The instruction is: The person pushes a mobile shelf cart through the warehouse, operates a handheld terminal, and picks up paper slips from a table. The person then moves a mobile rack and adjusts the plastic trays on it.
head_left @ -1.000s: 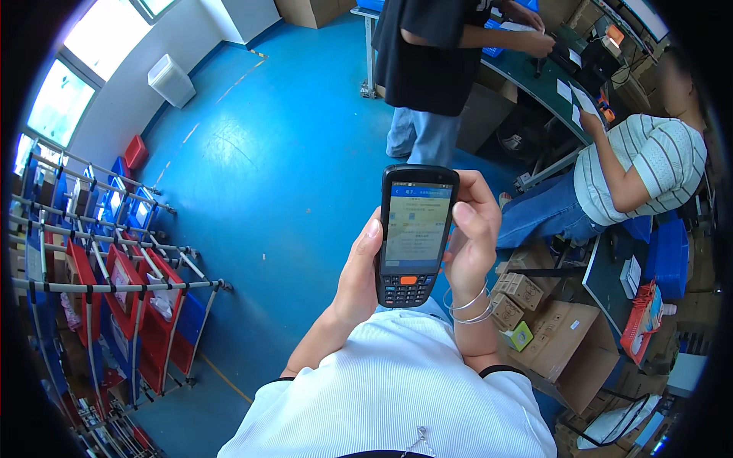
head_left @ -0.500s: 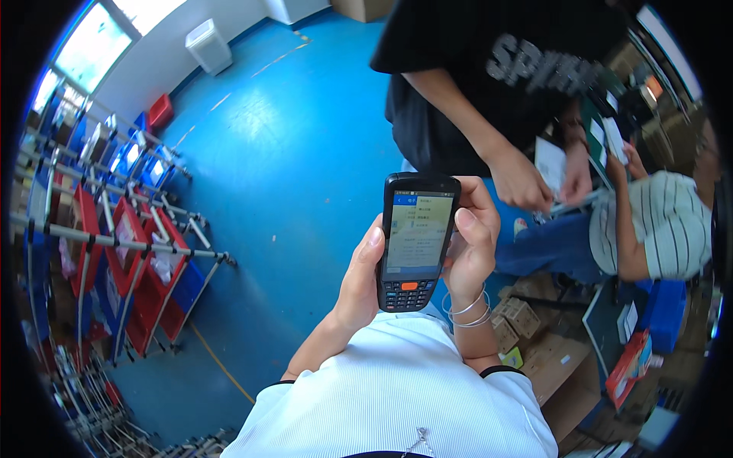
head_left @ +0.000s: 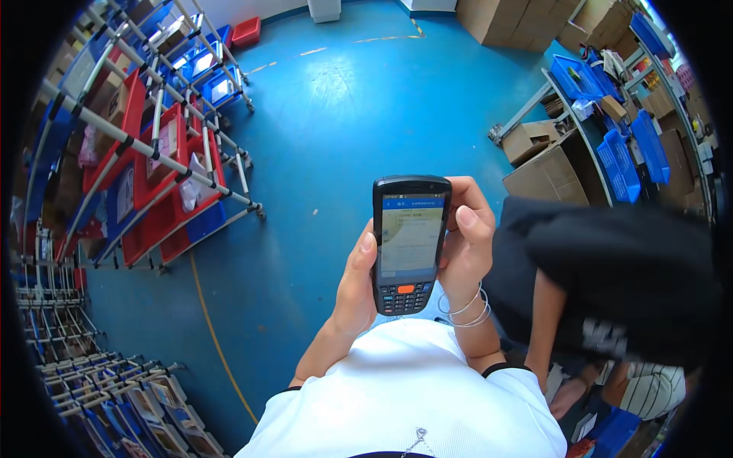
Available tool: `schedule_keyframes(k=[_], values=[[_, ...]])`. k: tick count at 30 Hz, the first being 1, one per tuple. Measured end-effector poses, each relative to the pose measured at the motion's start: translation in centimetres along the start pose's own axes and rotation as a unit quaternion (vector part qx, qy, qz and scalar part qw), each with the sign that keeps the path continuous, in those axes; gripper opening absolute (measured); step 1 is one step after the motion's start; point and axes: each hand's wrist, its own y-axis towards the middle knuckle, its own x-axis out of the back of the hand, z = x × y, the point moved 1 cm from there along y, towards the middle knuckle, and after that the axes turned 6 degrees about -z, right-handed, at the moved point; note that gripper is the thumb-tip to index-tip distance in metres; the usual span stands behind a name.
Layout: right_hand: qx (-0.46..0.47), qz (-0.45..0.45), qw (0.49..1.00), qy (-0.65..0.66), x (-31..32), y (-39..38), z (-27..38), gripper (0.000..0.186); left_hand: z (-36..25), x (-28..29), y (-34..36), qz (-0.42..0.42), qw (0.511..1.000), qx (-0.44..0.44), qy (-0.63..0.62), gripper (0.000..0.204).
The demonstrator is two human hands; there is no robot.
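Handheld terminal (head_left: 410, 244), black, at the centre of view, upright in front of the person's chest, above the blue floor. Screen (head_left: 411, 238) lit: blue bar across the top, pale body below, text too small to make out. Keypad (head_left: 398, 301) beneath it, dark keys, one wide orange key (head_left: 405, 289) at upper middle.

Left hand (head_left: 353, 282) grips the terminal's left side; thumb straight along the edge, other fingers hidden behind. Right hand (head_left: 467, 256) holds the opposite side, fingers curled around the back at the upper right; thumb raised beside the edge, off both screen and keys. Cannot tell how the hidden fingertips sit. Thin bracelets (head_left: 472, 311) on the right wrist.

Close in: white shirt (head_left: 405, 389) with black sleeve trim, small pendant (head_left: 420, 435) low on it. Right of the person, a co-worker in a black top (head_left: 611, 275) bends forward, forearm hanging down. Beyond, at lower right, another person in a striped top (head_left: 653, 391), partly covered.

Left side: tube-frame rack (head_left: 107, 122) with tilted red and blue trays; more racking (head_left: 137, 404) at lower left. Yellow line (head_left: 210, 320) runs along the floor (head_left: 305, 160). Far edge: red tub (head_left: 246, 32), white bin (head_left: 324, 9), big cardboard boxes (head_left: 527, 23). Upper right: bench bearing blue baskets (head_left: 618, 164), with an open carton (head_left: 546, 172) low beside it.
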Motion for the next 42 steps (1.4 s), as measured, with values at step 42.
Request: schedule_keyframes(k=[42], values=[[0.331,-0.57,0.74,-0.134,33.8,31.6,21.2,0.026,15.4,-39.3,48.3,0.464,0.797,0.345,0.174,0.046]])
